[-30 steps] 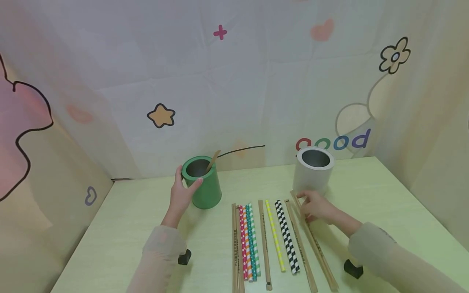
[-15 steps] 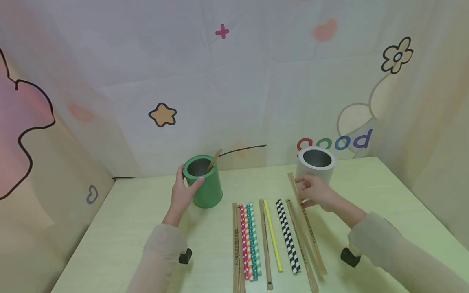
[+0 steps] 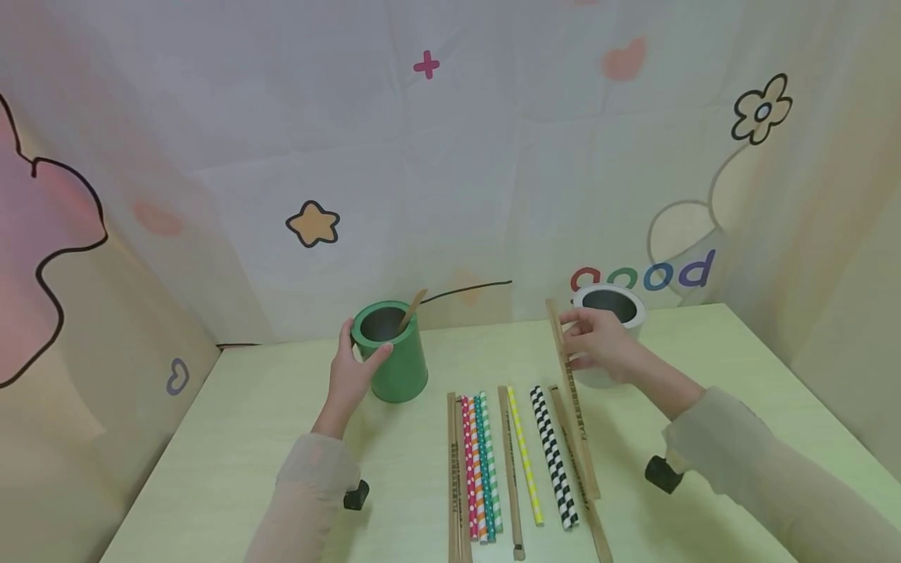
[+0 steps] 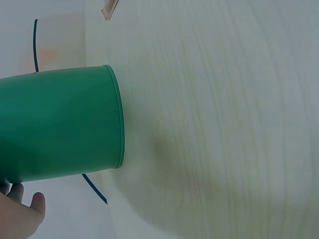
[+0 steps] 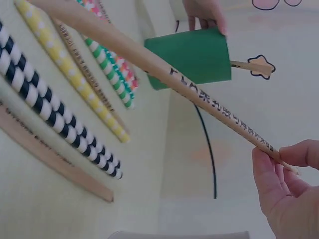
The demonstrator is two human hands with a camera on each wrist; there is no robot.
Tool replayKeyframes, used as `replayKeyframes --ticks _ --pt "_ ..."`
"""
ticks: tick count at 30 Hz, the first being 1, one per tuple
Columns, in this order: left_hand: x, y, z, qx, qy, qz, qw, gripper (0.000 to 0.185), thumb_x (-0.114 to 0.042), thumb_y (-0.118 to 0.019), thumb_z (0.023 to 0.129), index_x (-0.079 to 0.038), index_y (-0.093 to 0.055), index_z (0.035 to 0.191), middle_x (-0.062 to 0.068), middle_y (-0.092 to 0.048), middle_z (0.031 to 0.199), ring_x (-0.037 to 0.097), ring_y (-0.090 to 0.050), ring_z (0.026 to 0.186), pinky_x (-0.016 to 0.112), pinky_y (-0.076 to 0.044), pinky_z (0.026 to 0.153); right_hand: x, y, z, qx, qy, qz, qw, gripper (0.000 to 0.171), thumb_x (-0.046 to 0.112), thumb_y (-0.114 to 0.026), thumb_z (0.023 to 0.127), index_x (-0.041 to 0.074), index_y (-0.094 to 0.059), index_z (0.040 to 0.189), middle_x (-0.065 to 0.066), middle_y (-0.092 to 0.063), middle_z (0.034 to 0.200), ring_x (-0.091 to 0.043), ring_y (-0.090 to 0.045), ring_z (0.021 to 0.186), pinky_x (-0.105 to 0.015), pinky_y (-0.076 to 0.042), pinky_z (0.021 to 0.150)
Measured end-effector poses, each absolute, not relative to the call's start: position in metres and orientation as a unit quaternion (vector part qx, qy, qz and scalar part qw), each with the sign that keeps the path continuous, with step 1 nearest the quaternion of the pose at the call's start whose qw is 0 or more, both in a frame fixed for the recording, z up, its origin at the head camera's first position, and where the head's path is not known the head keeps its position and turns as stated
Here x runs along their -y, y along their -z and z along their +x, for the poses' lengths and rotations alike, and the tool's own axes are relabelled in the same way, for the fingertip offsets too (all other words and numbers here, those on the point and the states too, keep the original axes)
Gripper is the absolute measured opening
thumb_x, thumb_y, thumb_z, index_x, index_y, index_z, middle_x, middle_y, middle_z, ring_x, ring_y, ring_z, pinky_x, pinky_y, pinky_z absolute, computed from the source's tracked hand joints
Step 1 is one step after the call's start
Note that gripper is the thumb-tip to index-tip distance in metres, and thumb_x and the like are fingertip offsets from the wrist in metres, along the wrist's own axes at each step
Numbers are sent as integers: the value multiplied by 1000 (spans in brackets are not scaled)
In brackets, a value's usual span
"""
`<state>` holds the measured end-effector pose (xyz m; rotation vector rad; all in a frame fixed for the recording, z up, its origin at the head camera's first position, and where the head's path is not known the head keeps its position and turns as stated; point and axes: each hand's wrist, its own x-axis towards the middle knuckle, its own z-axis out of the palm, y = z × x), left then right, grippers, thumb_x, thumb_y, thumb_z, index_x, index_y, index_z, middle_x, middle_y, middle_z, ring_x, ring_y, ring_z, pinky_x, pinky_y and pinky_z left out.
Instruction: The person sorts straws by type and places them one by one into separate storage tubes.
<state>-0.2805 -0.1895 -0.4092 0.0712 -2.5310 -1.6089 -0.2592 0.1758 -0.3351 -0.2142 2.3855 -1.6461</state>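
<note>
Right fingers (image 5: 264, 174) pinch a brown-wrapped straw (image 3: 575, 403), higher than before, while left fingers (image 3: 344, 339) clasp a green can (image 3: 401, 369).

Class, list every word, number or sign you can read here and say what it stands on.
"good", coloured letters on the backdrop.
"+", pink, also there.
Brown stick in the right hand: dark characters, too blurred to read surely.
Other brown sticks: print too small to read.

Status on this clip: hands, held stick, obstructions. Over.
Left hand holds green container. Right hand pinches printed brown stick near upper end. White container partly hidden behind right hand.
</note>
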Motion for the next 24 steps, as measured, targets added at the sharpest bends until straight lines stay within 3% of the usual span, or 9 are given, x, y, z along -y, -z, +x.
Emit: replayKeyframes --ticks 14,20,24 --pt "189 410 -281 843 531 27 76 91 -54 -58 76 -23 -4 142 8 -15 148 28 -12 136 55 -16 106 -162 297 -263 -794 602 -49 69 38 1 -51 84 -1 -39 120 -10 -46 93 -16 -55 80 -36 -53 74" --pt "189 414 -282 838 536 14 103 92 -57 -58 74 -24 -6 142 11 -17 147 33 -14 135 62 -17 100 -157 283 -265 -754 653 -60 43 22 0 -52 84 7 -46 105 -2 -50 86 -10 -58 74 -27 -53 69" --pt "189 414 -281 838 537 17 96 92 -56 -58 74 -24 -6 142 10 -17 147 32 -14 135 60 -17 102 -152 276 -267 -723 688 -63 29 20 0 -54 83 12 -48 98 1 -52 82 -8 -58 72 -23 -53 67"
